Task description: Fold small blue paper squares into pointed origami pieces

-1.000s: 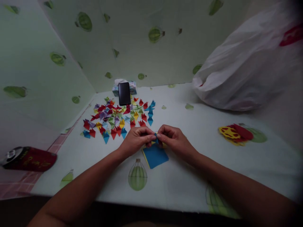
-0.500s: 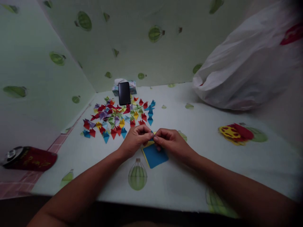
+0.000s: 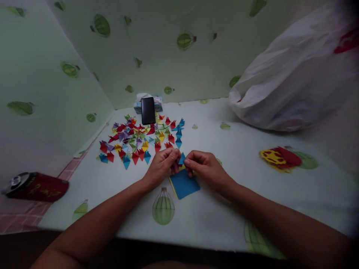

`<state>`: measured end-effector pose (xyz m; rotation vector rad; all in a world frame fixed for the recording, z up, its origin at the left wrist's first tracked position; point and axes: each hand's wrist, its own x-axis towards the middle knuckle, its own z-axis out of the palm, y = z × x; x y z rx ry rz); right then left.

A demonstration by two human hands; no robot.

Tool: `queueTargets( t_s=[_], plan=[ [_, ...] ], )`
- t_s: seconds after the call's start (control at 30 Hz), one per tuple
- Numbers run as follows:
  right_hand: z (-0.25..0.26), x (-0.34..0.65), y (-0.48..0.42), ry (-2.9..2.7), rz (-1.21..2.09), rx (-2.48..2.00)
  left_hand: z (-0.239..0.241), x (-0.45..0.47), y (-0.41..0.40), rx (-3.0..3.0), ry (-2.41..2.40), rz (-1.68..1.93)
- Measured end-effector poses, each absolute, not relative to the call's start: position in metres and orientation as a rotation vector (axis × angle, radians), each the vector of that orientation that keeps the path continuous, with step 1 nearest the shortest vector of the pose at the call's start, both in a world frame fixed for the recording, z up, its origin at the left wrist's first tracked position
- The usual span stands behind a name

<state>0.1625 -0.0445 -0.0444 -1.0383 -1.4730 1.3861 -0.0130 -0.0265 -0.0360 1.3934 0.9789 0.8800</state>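
A small folded blue paper [image 3: 182, 158] with a pointed top is held up between my two hands. My right hand [image 3: 206, 166] pinches its right side between thumb and fingers. My left hand [image 3: 165, 162] is closed at its left side, fingers curled and thumb on top; whether they grip the paper's edge is partly hidden. Just below my fingers lies a stack of square paper sheets [image 3: 185, 185], blue on top with yellow showing at the edge. Beyond my left hand many small folded paper pieces [image 3: 134, 140] in red, blue, yellow, green and purple are spread over the table.
A phone [image 3: 148, 111] leans on a tissue box [image 3: 158, 102] at the back. A large white plastic bag [image 3: 286, 82] stands at the back right. Red and yellow paper cutouts [image 3: 277, 158] lie on the right. A red can [image 3: 39, 186] lies at the left edge.
The folded blue paper now shows as a triangle between my hands, where before my fingertips mostly covered it. My left thumb has shifted slightly left and up.
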Motion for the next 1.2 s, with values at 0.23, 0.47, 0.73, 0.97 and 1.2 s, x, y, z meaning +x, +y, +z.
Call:
queueTargets(
  t_s=[0.23,0.47,0.73,0.97,1.2],
  plan=[
    [-0.044,0.165,-0.044,-1.448,1.349,-1.031,-0.032,-0.015,-0.025,1.404,0.922,0.797],
    [-0.044,0.167,-0.042,-1.499,1.352,-1.019,-0.032,-0.017,-0.023,1.455,0.895,0.615],
    [-0.036,0.163,-0.054,-1.649,0.901,-1.15,-0.03,-0.015,-0.029,1.536,0.852,0.645],
    [-0.035,0.165,-0.049,-1.639,1.141,-1.058,-0.028,-0.016,-0.029,1.507,0.834,0.671],
    [-0.036,0.163,-0.052,-1.675,0.978,-1.119,-0.03,-0.017,-0.029,1.555,0.847,0.701]
  ],
)
